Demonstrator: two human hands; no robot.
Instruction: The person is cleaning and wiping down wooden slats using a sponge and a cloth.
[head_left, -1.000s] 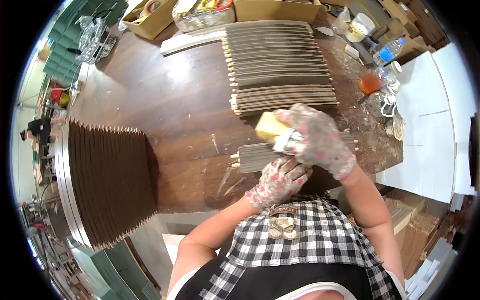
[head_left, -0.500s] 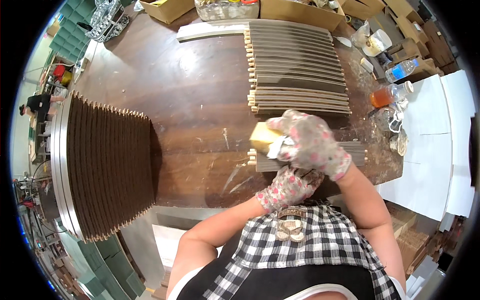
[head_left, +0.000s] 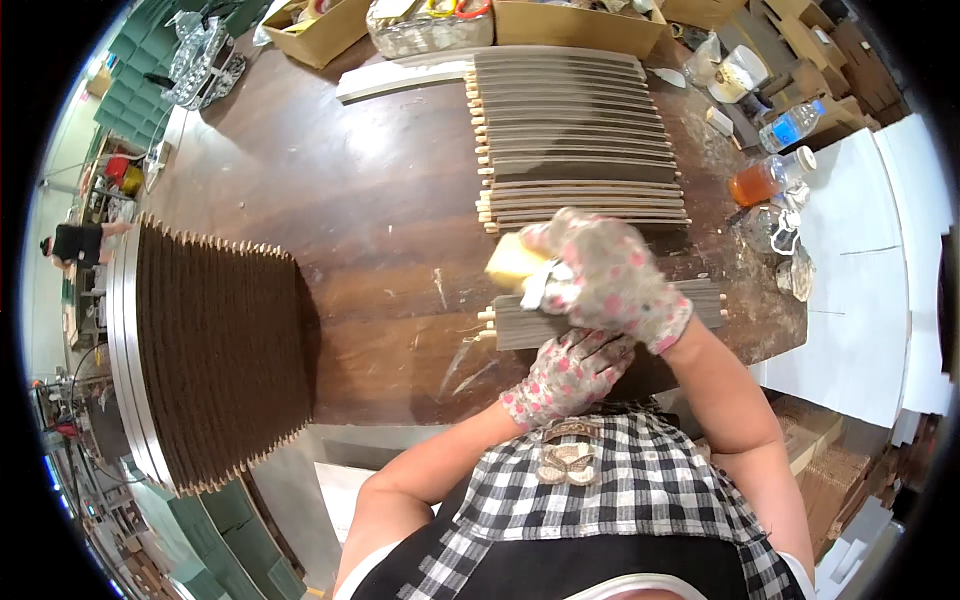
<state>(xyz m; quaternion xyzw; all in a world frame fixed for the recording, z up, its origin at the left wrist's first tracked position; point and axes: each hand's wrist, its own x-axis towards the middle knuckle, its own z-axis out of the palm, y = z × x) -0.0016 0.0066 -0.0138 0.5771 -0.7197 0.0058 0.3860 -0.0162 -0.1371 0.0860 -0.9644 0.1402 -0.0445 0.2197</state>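
Centrally, a right hand in a pale fabric glove mottled with pink is clamped on a yellow, soft-looking block, with a white crumpled scrap tucked beside it under the fingers. The block is at the far-left part of a grey-brown board, flat, straight-edged and streaked like wood grain; contact between the two cannot be told. A left hand, gloved alike, lies at the board's near edge with fingers close together; whether it grips the board cannot be told. The board rests near the front of a glossy brown table, marked with pale scuffs.

By count: two gloved hands, one block, one scrap, and two pale, round pegs visible at the board's left end. Beyond lies one row of similar pegged slats, too closely set to number surely; at left stands one tall stack of dark brown boards. Two plastic bottles stand out at right: one clear bottle with a blue label and one bottle of amber liquid.
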